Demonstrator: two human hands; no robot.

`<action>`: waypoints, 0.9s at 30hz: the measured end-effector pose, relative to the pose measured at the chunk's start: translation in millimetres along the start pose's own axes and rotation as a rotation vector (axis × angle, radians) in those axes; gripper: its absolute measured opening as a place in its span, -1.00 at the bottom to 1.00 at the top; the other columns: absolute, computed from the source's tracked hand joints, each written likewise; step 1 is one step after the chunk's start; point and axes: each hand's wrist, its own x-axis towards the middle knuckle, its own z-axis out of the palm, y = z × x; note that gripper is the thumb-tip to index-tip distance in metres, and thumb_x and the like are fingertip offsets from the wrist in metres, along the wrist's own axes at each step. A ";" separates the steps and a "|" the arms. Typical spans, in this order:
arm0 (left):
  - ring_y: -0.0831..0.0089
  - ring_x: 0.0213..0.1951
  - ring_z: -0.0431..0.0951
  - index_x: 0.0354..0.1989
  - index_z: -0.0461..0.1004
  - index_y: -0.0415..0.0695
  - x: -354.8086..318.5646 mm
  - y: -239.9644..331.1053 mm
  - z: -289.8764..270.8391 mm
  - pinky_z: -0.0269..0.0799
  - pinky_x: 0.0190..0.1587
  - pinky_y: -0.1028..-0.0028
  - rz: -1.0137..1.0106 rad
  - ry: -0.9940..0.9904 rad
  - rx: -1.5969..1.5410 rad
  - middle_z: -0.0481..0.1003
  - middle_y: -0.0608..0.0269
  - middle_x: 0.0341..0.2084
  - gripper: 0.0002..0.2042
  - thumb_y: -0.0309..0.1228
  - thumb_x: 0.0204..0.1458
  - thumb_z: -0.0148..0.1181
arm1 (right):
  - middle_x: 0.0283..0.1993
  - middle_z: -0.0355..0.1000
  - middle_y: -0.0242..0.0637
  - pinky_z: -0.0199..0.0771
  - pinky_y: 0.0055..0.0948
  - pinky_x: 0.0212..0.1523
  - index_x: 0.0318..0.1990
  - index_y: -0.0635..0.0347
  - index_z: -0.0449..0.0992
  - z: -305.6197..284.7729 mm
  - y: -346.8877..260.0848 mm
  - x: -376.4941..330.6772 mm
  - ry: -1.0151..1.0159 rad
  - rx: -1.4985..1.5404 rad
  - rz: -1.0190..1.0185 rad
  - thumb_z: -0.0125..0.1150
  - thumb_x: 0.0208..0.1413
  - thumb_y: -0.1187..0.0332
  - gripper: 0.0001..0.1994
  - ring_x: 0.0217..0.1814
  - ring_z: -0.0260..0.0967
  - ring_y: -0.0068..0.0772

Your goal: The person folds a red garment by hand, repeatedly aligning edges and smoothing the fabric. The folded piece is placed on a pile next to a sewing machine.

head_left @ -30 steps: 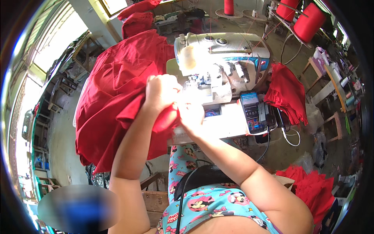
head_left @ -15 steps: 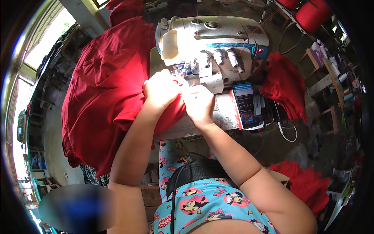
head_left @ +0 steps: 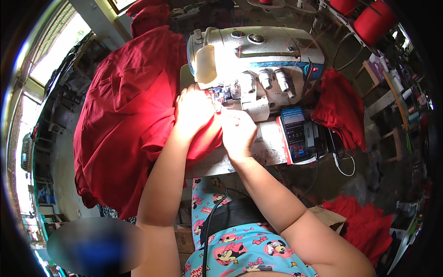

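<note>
The red cloth (head_left: 124, 124) looks soft and floppy, hanging off the table's left side. The left hand (head_left: 194, 113) presses flat on it; the right hand (head_left: 237, 131) pinches its edge by the sewing machine (head_left: 258, 64).

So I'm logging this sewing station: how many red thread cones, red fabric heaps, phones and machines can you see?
Thread cones: 3, one, another, a third cut off at the top edge
Fabric heaps: 3, under the hands, right of the machine, on the floor
Phones: 1
Machines: 1
Total: 8
</note>
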 end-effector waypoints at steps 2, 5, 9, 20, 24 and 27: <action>0.18 -0.35 0.48 -0.42 0.43 -0.29 1.0 0.2 5.4 0.45 -0.24 0.28 -0.056 0.006 -0.038 0.43 0.01 -0.44 -0.79 -0.36 -0.11 0.08 | -0.56 0.43 -0.35 0.36 -0.55 -0.43 -0.45 0.28 0.54 1.3 3.1 1.4 0.015 0.010 -0.014 0.29 -0.10 0.48 -0.93 -0.55 0.30 -0.58; 0.17 -0.32 0.48 -0.42 0.42 -0.30 6.2 -2.9 14.5 0.45 -0.22 0.27 -0.046 0.021 -0.029 0.43 0.01 -0.43 -0.79 -0.37 -0.12 0.08 | -0.54 0.45 -0.33 0.37 -0.56 -0.41 -0.44 0.29 0.54 6.1 13.8 7.8 0.043 0.023 -0.091 0.27 -0.08 0.49 -0.94 -0.51 0.34 -0.57; 0.14 -0.29 0.48 -0.39 0.41 -0.31 5.3 -9.7 18.4 0.45 -0.20 0.25 -0.033 0.035 -0.100 0.43 0.01 -0.42 -0.78 -0.38 -0.13 0.09 | -0.52 0.46 -0.32 0.39 -0.56 -0.39 -0.44 0.29 0.54 9.1 16.8 6.6 0.042 0.047 -0.131 0.25 -0.07 0.49 -0.94 -0.47 0.38 -0.55; 0.08 -0.28 0.49 -0.32 0.38 -0.29 4.7 -13.8 14.6 0.43 -0.16 0.18 -0.059 0.018 -0.144 0.44 -0.02 -0.43 -0.78 -0.41 -0.13 0.06 | -0.47 0.49 -0.31 0.40 -0.55 -0.36 -0.42 0.28 0.55 4.9 12.1 4.2 -0.012 0.043 -0.089 0.26 -0.05 0.46 -0.92 -0.45 0.38 -0.57; 0.05 -0.12 0.42 -0.25 0.35 -0.28 -10.2 1.5 -25.7 0.29 -0.01 0.14 -0.052 0.107 -0.192 0.41 -0.07 -0.27 -0.72 -0.38 -0.12 0.10 | -0.48 0.48 -0.36 0.39 -0.58 -0.35 -0.38 0.29 0.53 -13.0 18.2 13.2 -0.119 0.099 -0.044 0.22 0.02 0.40 -0.88 -0.44 0.37 -0.61; 0.02 0.06 0.24 -0.09 0.34 -0.23 -65.6 22.7 -74.6 0.07 0.13 0.04 0.174 0.188 -0.120 0.29 -0.04 -0.07 -0.55 -0.26 -0.13 0.24 | -0.39 0.44 -0.37 0.37 -0.60 -0.34 -0.20 0.28 0.46 -44.0 26.2 14.4 -0.213 0.122 -0.056 0.17 0.08 0.43 -0.85 -0.39 0.32 -0.64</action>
